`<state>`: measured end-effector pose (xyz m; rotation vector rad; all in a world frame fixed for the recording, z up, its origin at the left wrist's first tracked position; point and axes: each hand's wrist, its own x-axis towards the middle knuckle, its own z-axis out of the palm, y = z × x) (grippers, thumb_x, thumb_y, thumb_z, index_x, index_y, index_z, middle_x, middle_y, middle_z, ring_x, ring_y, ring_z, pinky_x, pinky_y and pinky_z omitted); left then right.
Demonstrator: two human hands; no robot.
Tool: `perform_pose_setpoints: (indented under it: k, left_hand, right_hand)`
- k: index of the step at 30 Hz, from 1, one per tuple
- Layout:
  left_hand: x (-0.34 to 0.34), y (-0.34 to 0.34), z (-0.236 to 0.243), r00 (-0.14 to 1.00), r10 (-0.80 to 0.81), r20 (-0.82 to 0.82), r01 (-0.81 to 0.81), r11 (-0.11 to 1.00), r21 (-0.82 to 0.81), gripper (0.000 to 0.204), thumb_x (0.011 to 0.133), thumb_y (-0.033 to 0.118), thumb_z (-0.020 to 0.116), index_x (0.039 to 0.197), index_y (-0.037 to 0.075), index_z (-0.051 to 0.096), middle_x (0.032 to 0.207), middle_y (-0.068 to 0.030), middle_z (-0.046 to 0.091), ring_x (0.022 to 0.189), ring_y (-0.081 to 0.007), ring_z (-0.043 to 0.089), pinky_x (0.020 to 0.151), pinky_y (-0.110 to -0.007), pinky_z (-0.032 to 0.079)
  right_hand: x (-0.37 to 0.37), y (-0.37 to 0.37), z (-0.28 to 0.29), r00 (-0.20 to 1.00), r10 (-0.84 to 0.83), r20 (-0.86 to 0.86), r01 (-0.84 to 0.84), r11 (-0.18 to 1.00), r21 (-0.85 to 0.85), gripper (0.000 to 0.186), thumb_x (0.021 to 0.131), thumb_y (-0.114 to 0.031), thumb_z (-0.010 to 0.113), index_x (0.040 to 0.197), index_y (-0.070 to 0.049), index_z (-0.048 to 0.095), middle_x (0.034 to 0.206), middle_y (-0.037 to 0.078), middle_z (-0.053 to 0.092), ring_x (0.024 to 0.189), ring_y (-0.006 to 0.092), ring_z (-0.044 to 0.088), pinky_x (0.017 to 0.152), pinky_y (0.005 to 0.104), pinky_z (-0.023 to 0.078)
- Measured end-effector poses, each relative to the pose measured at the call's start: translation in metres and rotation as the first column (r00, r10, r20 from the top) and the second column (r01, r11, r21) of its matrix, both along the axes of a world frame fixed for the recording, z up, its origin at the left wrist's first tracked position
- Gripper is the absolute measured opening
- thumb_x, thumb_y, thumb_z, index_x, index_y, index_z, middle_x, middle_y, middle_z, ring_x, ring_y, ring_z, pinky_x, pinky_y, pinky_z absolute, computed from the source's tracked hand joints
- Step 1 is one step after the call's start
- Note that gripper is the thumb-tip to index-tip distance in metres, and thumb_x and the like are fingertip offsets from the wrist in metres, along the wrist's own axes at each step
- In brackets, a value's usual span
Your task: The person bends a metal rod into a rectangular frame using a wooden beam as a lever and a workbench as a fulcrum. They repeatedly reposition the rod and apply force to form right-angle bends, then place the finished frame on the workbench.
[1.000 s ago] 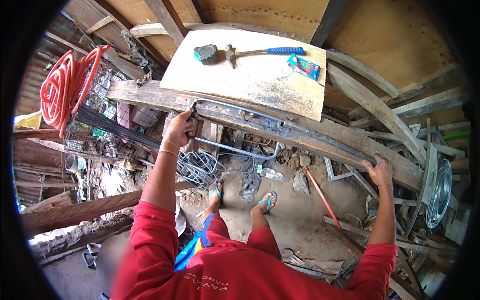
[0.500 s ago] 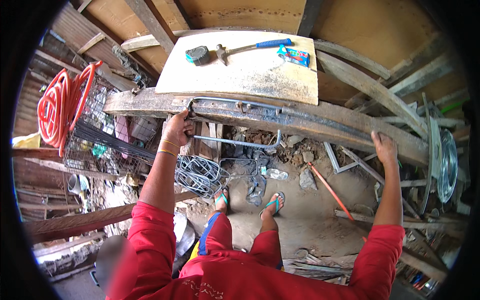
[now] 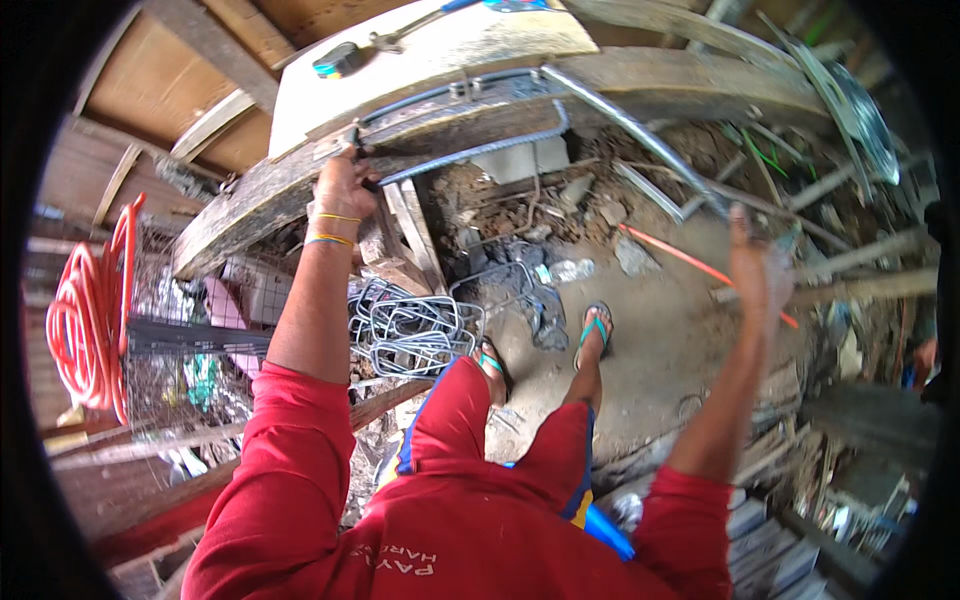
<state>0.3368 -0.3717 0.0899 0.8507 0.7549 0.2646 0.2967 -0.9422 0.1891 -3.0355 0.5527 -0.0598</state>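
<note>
Workshop bench (image 3: 250, 195) | left hand (image 3: 342, 185) grips rebar (image 3: 470, 150) | right hand (image 3: 758, 275) blurred

A small flat blue package (image 3: 515, 5) lies at the far edge of the pale desk (image 3: 470, 45), cut by the picture's rim.

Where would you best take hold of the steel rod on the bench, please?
Grip the rod on its long straight free leg, coming from above on the person's side. That leg sticks out clear of the bench, while the bent end sits pinned near the left hand. The right hand is already at the far end, though blur hides its exact hold.
</note>
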Motion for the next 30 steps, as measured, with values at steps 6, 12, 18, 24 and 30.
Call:
perform_pose_setpoints:
  k: [6, 12, 18, 24, 30]
  left_hand:
    - [-0.042, -0.025, 0.025, 0.994, -0.034, 0.108, 0.054, 0.979, -0.195, 0.036, 0.108, 0.037, 0.042, 0.100, 0.008, 0.061, 0.078, -0.0065, 0.063, 0.070, -0.0206, 0.059, 0.065, -0.037, 0.052]
    - [-0.101, -0.257, 0.030, 0.866, -0.497, 0.054, 0.494, 0.836, -0.240, 0.045, 0.101, 0.047, 0.057, 0.124, 0.008, 0.060, 0.110, -0.0113, 0.068, 0.097, -0.0268, 0.065, 0.090, -0.045, 0.053]
    - [0.003, -0.466, 0.048, 0.762, -0.506, 0.405, 0.642, 0.508, -0.574, 0.037, 0.097, 0.047, 0.065, 0.109, 0.012, 0.066, 0.106, -0.0055, 0.070, 0.100, -0.0229, 0.065, 0.096, -0.042, 0.048]
    - [0.027, -0.497, 0.051, 0.880, -0.376, 0.291, 0.453, 0.479, -0.752, 0.027, 0.090, 0.029, 0.074, 0.078, 0.011, 0.056, 0.074, -0.0062, 0.059, 0.075, -0.0247, 0.061, 0.078, -0.041, 0.051]
    - [0.019, -0.496, 0.044, 0.845, -0.362, 0.393, 0.521, 0.391, -0.759, 0.030, 0.095, 0.029, 0.069, 0.076, 0.011, 0.053, 0.069, -0.0052, 0.051, 0.070, -0.0250, 0.055, 0.073, -0.042, 0.050]
  right_hand:
    - [0.003, 0.013, 0.034, 0.998, 0.034, -0.043, -0.031, 0.998, 0.060, 0.073, 0.101, -0.066, 0.034, 0.106, -0.007, 0.075, 0.103, 0.027, 0.071, 0.100, 0.0464, 0.068, 0.088, 0.0572, 0.052]
    - [0.024, -0.023, 0.031, 0.950, 0.215, -0.226, -0.186, 0.972, 0.141, 0.066, 0.103, -0.060, 0.035, 0.103, -0.004, 0.069, 0.101, 0.029, 0.070, 0.097, 0.0504, 0.066, 0.089, 0.0585, 0.050]
    - [0.069, -0.075, 0.034, 0.759, 0.530, -0.378, -0.239, 0.767, 0.596, 0.045, 0.102, -0.044, 0.054, 0.096, -0.002, 0.065, 0.080, 0.022, 0.069, 0.073, 0.0379, 0.069, 0.069, 0.0501, 0.054]
    - [0.098, -0.098, 0.022, 0.442, 0.726, -0.527, 0.435, 0.341, 0.834, 0.021, 0.091, -0.018, 0.072, 0.094, -0.001, 0.061, 0.065, 0.011, 0.063, 0.053, 0.0198, 0.062, 0.047, 0.0335, 0.047]
    - [0.067, -0.115, -0.010, 0.679, 0.516, -0.522, 0.398, 0.340, 0.852, 0.019, 0.084, -0.015, 0.076, 0.082, -0.003, 0.061, 0.061, 0.008, 0.057, 0.047, 0.0173, 0.053, 0.045, 0.0323, 0.040]
